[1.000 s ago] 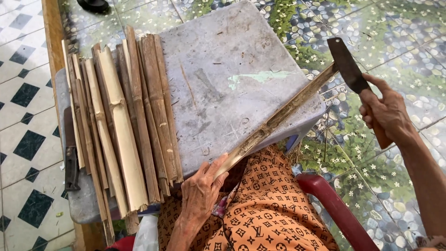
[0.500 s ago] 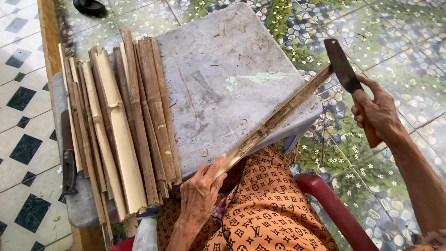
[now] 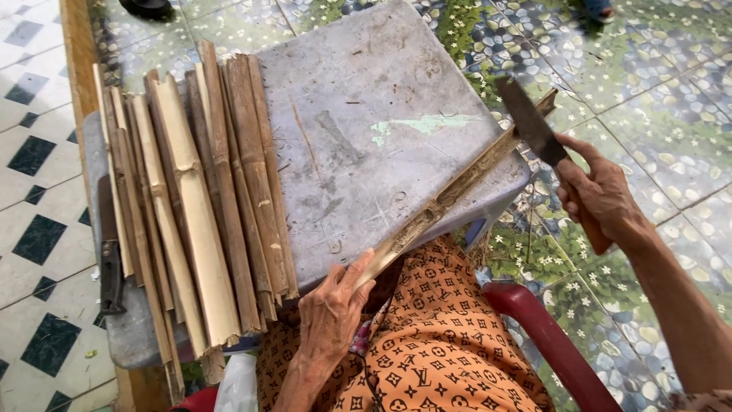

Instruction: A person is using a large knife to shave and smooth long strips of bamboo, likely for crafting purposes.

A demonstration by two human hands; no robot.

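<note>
Bamboo strip [image 3: 442,200] lies slantwise across the near right corner of our grey bench [image 3: 381,99], its near end over our lap and its far end jutting past the bench edge. Our left hand [image 3: 332,317] is curled about the near end, fingers pressed around the strip. Our right hand [image 3: 598,194] is clenched on the wooden handle of the cleaver [image 3: 530,122], whose dark blade meets the far tip of the strip just off the bench corner.

We judge that the blade is being set into the end of the strip to split it lengthwise. To do this well, we should keep the edge centred on the end so the halves come out even, and hold the blade in line with the grain rather than across it. The left hand ought to clamp the strip firmly against the bench and stay well behind the blade's path. Working the blade down with small rocking pushes seems safer than a hard blow, since the tip hangs unsupported over the tiled floor [image 3: 656,69].

On the left of the bench lies a stack of split bamboo slats [image 3: 194,206], side by side, running near to far. A second knife [image 3: 110,259] rests at the far left edge, beside the slats. A red chair arm [image 3: 545,336] shows near our patterned orange clothing [image 3: 435,343].
</note>
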